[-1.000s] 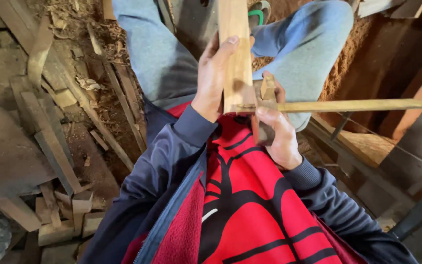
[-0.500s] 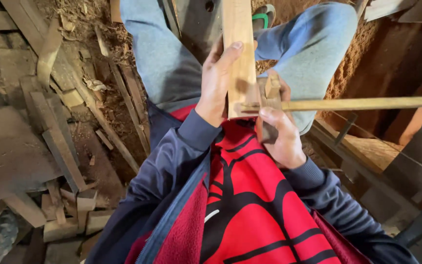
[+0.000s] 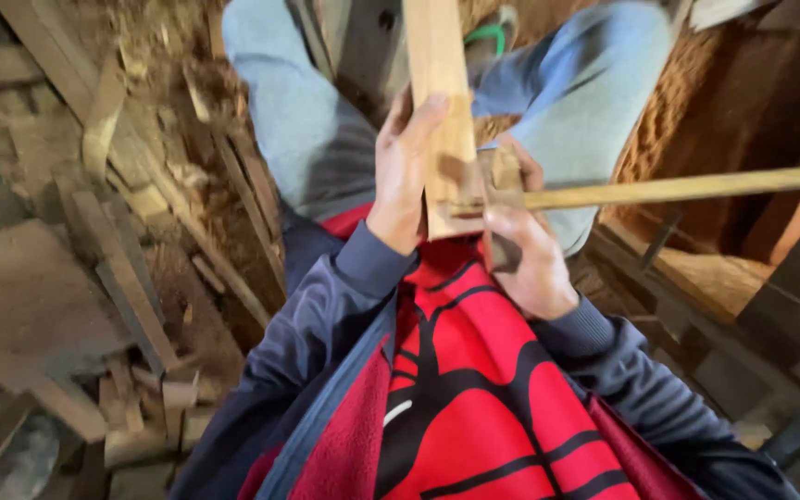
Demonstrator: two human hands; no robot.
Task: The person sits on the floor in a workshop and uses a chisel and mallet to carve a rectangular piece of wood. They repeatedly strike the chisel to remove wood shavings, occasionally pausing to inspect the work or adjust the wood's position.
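Wooden board (image 3: pixel 439 83), pale and upright, sits between our knees. Our left hand (image 3: pixel 405 176) is wrapped around its left edge near the lower end, thumb across the face. Our right hand (image 3: pixel 528 259) is closed on a small wooden block (image 3: pixel 502 176) pressed against the board's right edge; a long thin wooden stick (image 3: pixel 678 190) runs from the block out to the right. Offcuts (image 3: pixel 141 407) and shavings lie on the floor (image 3: pixel 11 306) to our left.

Dark navy sleeves (image 3: pixel 326 306) with ribbed cuffs behind both hands; below them, red top (image 3: pixel 474 398) with black web lines. Beyond the hands, light blue-grey trousers (image 3: pixel 317 139).
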